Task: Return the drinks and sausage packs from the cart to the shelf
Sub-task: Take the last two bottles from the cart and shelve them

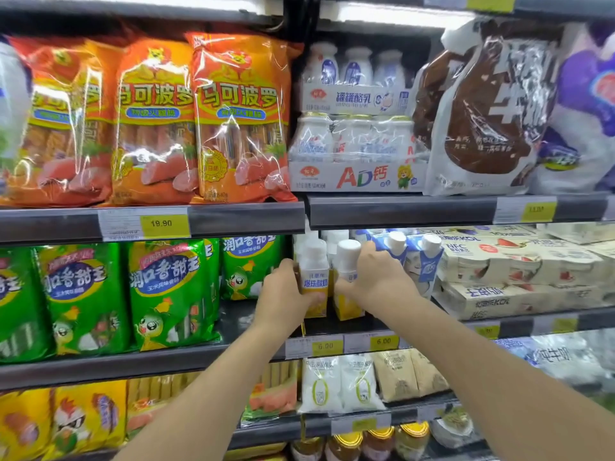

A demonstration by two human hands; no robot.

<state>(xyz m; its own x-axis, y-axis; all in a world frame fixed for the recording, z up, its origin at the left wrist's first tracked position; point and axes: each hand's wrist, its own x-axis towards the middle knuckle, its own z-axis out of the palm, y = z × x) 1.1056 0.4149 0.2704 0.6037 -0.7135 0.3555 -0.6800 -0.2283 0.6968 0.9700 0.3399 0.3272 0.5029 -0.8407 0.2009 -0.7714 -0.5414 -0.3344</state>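
Two yellow-and-white drink cartons with white caps stand side by side on the middle shelf (336,324). My left hand (286,294) is wrapped around the left drink carton (314,277), thumb across its front. My right hand (376,277) grips the right drink carton (347,257) from its right side. Both cartons are upright with their bases on or just above the shelf. Green sausage packs (166,291) stand to the left on the same shelf. Orange sausage packs (239,118) fill the shelf above. The cart is out of view.
Blue-and-white drink cartons (422,257) stand right behind my right hand. Boxed yoghurt multipacks (519,274) lie to the right. Bottled milk packs (356,154) and a brown-and-white bag (482,111) sit above. Price tags (326,346) line the shelf edge. Lower shelves hold pouches and jars.
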